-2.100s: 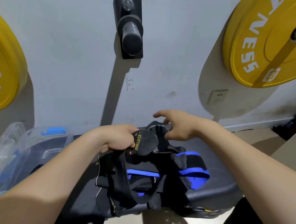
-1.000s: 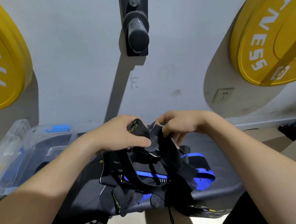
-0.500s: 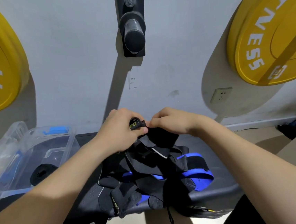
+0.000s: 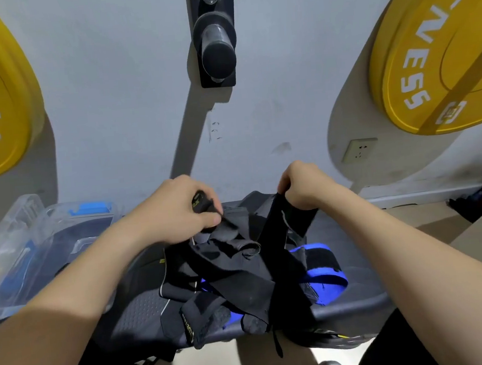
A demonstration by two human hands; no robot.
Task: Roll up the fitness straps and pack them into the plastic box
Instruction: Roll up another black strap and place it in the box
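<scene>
The fitness straps (image 4: 237, 274) are made of matt black woven cloth; one blue band (image 4: 328, 277) is of similar cloth. The plastic box (image 4: 18, 233) is formed of clear, glossy plastic. The worktop (image 4: 140, 312) is covered in a dark, finely dimpled matt skin. The weight plates (image 4: 427, 46) are finished smooth with a slight sheen.
</scene>
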